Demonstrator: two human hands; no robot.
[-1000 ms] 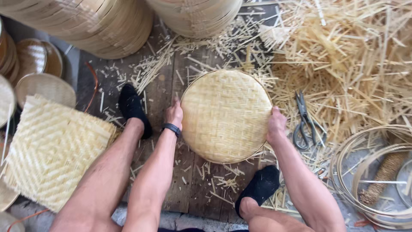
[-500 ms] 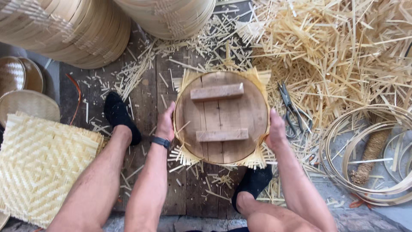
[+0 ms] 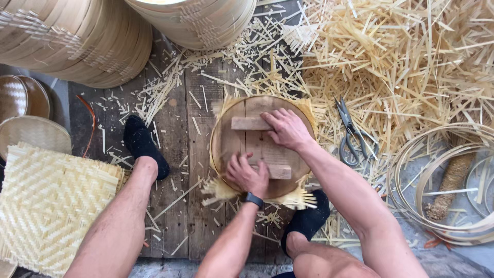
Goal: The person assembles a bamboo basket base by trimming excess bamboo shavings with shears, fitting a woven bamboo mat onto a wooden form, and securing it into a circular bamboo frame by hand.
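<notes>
Round wooden form (image 3: 242,149) lies flat on the dark plank floor (image 3: 175,206) between the person's two black-socked feet, with frayed ends of a woven bamboo mat (image 3: 298,198) sticking out from under its edge, so the board seems to pin the weave down. The left hand (image 3: 248,175) curls loosely over the lower wooden crossbar (image 3: 280,171); the right hand (image 3: 288,128) lies flat, fingers spread, beside the upper crossbar (image 3: 249,123), pressing. Scissors (image 3: 352,135) rest nearby among bamboo strips (image 3: 401,67)

We see bare forearms, no sleeves; black smartwatch band (image 3: 253,199) on left wrist; bare legs; black ankle socks (image 3: 144,145) on both feet.
</notes>
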